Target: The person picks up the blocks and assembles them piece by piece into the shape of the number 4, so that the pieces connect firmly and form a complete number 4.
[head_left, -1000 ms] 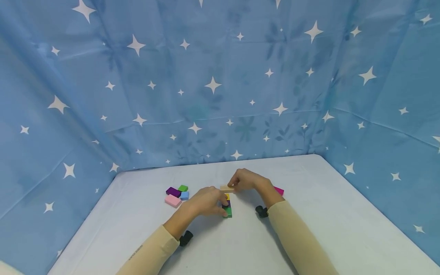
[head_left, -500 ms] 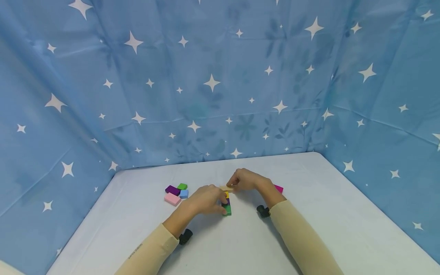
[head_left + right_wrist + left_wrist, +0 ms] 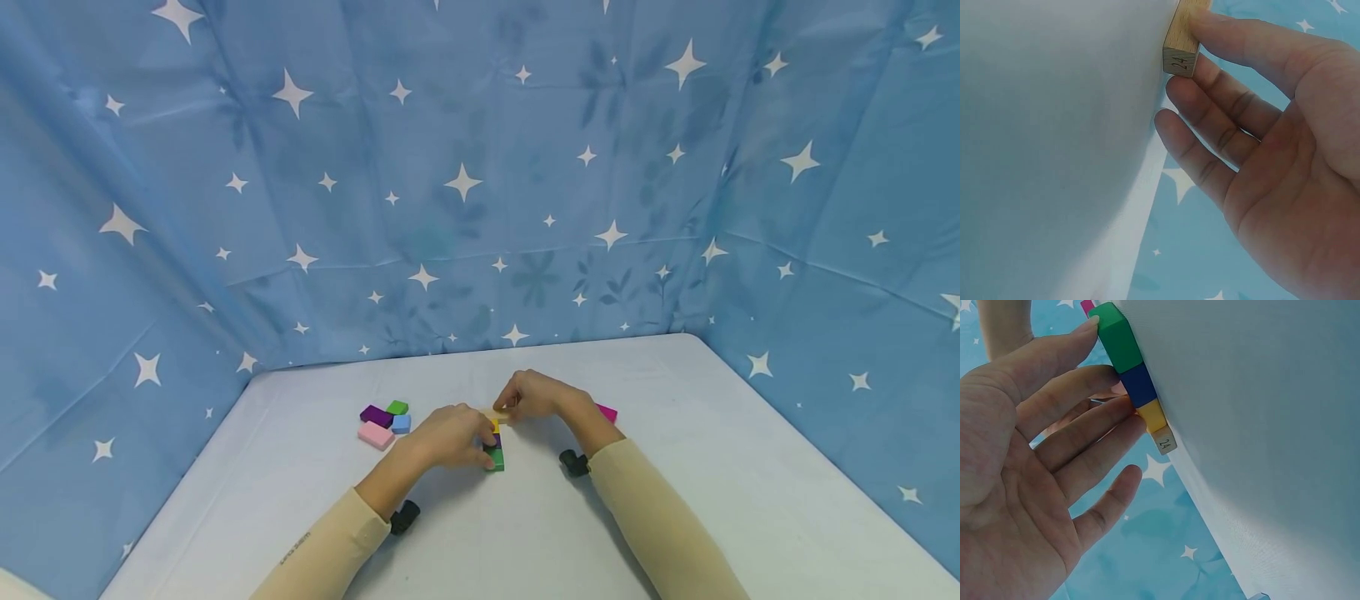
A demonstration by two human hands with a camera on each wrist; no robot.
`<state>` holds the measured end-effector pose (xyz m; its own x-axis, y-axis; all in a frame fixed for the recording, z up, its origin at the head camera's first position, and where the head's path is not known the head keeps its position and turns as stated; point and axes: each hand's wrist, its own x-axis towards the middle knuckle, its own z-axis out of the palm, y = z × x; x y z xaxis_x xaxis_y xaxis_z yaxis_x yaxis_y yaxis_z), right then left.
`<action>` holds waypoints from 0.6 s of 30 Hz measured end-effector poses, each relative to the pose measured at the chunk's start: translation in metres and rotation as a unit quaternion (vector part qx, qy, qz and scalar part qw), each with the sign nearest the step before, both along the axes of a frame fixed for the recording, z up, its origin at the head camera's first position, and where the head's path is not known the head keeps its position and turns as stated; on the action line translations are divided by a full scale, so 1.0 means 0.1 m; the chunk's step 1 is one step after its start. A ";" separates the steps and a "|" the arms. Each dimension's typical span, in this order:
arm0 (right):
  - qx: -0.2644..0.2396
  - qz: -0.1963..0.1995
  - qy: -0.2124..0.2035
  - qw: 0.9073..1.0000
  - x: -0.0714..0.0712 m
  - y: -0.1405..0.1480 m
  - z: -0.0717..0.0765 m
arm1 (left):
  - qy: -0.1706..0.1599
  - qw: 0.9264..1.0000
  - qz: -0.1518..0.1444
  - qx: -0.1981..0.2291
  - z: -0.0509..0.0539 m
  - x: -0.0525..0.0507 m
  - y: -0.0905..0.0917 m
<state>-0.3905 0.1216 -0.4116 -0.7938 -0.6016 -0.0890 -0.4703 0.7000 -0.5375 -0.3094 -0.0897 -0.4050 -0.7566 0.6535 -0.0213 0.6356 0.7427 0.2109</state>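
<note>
Two tan sleeves, each with a black wrist device at the cuff, extend over a white table. The left hand lies alongside a straight row of blocks, its fingers spread and fairly straight. Its thumb touches the green block, nearest in the row; further fingertips lie at the dark blue block and the yellow block, with the little finger apart.

At the row's far end a wooden block lies crosswise beside the yellow one, its end marked "24". The right hand pinches this block near its right end; the remaining fingers curve loosely just beside it.

At similar depth, left, pink, light blue, purple and light green blocks form a loose group; right, a magenta block shows partly behind the right wrist. A blue, star-patterned curtain stands behind.
</note>
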 end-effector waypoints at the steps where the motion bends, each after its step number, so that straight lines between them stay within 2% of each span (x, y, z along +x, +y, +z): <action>1: 0.001 0.000 0.000 1.000 0.00 0.00 0.00 | -0.001 1.000 0.000 0.000 0.00 0.00 0.00; 18: 0.010 0.007 0.010 1.000 0.00 -0.02 0.01 | -0.012 1.000 0.009 0.015 0.00 -0.01 -0.01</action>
<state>-0.3902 0.1199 -0.4104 -0.7869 -0.6113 -0.0848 -0.4912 0.7036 -0.5135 -0.3103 -0.0903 -0.4053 -0.7680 0.6401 -0.0204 0.6161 0.7472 0.2492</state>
